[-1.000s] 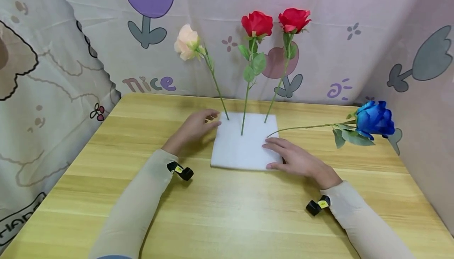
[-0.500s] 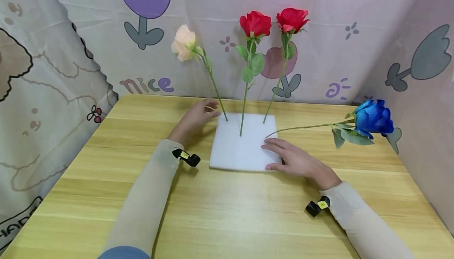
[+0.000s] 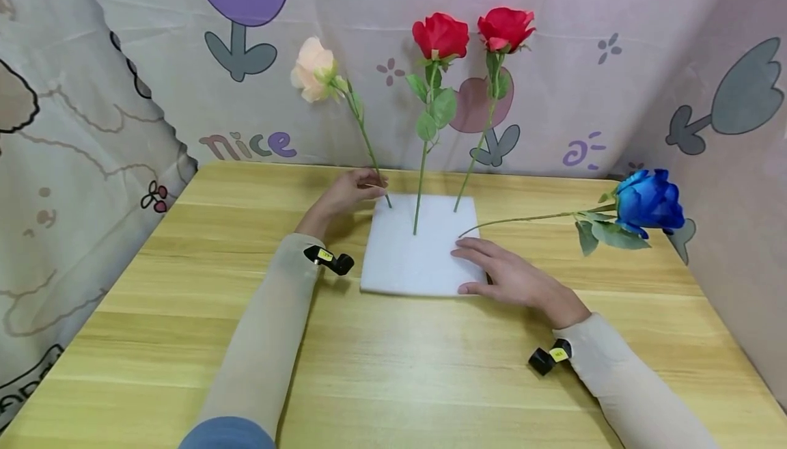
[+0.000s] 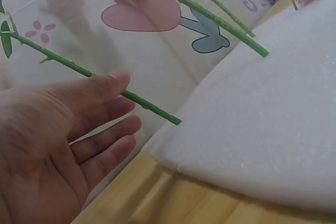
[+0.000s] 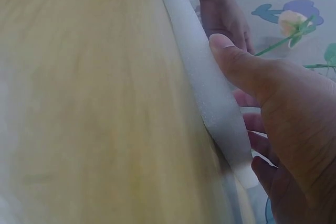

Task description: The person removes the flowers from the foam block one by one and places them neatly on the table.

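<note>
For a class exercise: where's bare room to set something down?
Bare: the table before the white board, between left sleeve and right sleeve; also outside left sleeve. Crowded: the board's far half (three stems, left hand) and right edge (right hand).

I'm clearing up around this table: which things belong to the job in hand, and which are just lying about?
Seemingly in the job:
left hand
right hand
white foam board
peach rose
two red roses
blue rose

Seemingly just around it:
table, as support
patterned cloth
black wrist cameras

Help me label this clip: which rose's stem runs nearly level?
The blue rose, far right in the head view: its stem stretches sideways, while the peach rose and both red roses stand far more upright.
</note>
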### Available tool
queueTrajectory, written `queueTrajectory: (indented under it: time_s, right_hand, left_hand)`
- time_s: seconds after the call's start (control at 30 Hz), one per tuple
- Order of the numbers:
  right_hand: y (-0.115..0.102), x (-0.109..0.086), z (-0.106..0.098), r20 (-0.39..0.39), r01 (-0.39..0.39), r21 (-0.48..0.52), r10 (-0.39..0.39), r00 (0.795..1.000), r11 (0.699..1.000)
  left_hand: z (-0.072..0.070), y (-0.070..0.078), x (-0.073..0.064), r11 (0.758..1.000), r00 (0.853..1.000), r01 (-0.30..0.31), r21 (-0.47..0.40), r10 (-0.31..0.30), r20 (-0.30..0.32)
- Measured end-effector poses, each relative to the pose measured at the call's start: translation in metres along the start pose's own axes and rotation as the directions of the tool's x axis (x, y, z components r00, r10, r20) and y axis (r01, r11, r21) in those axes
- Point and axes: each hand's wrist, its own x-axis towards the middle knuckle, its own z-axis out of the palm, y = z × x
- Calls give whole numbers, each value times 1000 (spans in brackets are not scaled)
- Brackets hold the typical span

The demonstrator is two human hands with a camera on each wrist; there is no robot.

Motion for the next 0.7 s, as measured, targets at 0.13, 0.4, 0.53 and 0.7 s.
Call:
queueTrajectory:
  time_s: [0.13, 0.4, 0.53, 0.7]
  right_hand:
    - [0, 0, -2, 4, -6, -1, 6, 1000, 1000]
    - [0, 0, -4, 10, -13, -4, 13, 1000, 1000]
    - [0, 0, -4, 9, -14, -11, 14, 1000, 1000]
    - [-2, 2, -1, 9, -21, 0, 21, 1000, 1000]
  left_hand:
    - [1, -1, 1, 1000, 1000, -22, -6, 22, 0]
    - [8, -3, 2, 998, 999, 31, -57, -30, 25]
    - [11, -5, 2, 995, 999, 43, -91, -42, 14]
    - [14, -8, 0, 991, 1000, 30, -131, -31, -2]
